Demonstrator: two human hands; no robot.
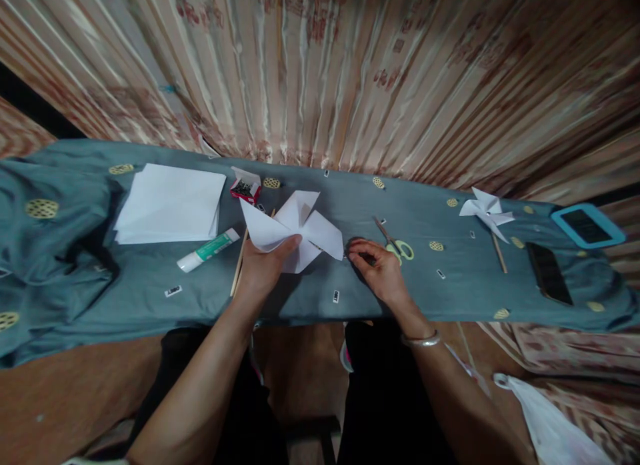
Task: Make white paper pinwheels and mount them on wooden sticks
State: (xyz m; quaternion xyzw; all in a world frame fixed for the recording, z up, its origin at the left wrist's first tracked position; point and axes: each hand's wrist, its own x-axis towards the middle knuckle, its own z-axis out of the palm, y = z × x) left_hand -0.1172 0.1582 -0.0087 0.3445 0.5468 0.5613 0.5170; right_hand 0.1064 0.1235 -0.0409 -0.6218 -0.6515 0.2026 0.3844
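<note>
A white paper pinwheel (320,233) is gripped at its middle by my left hand (263,268), the thumb lying across the centre where the folded points meet. Just right of its lower right blade, my right hand (379,268) is closed in a pinch; whatever sits between those fingertips is too small to make out. Thin wooden sticks (239,268) lie beneath the pinwheel, beside my left hand. Behind them stands an open red and white box (245,186) with small dark pieces inside. Scissors with light green handles (404,250) rest close behind my right hand.
On the grey-green cloth (310,305), a stack of white paper (170,201) and a glue stick (209,250) lie to the left. To the right are another pinwheel on a stick (485,208), a dark phone (549,271) and a blue-framed tablet (587,225). A curtain (320,71) hangs behind.
</note>
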